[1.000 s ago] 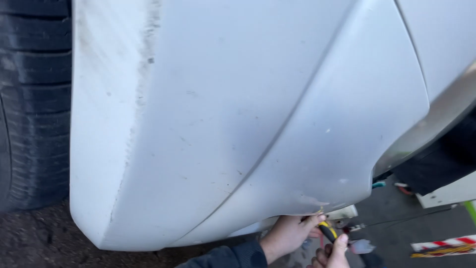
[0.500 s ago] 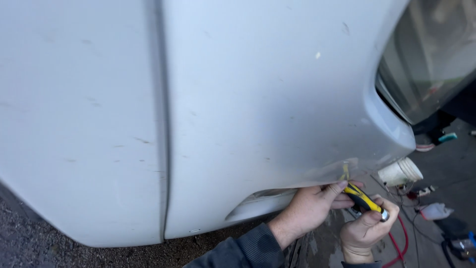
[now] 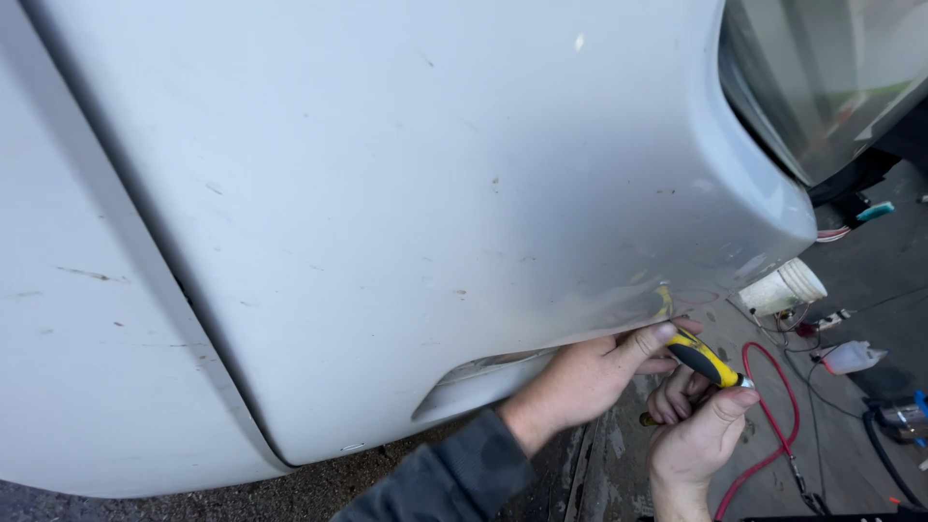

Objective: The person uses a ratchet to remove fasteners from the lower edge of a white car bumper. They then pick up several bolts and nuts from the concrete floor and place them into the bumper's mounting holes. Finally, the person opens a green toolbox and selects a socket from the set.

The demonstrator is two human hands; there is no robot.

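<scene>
Both hands have shifted right along the white car body panel; left hand steadies the yellow-and-black-handled screwdriver at the panel's lower edge, right hand gripping its butt.

Painted body panel, hand tool and floor items: materials and finish

White body panel: smooth painted surface, dull satin sheen, speckled with dirt marks and small scratches. Screwdriver: yellow-and-black moulded handle, plastic or rubber by its look, slightly glossy. Headlight lens: clear, glossy, reflective. Sleeve: dark matt cloth. Red hose: smooth, shiny. White bucket: matt plastic. Ground: rough grey concrete, stained.
</scene>
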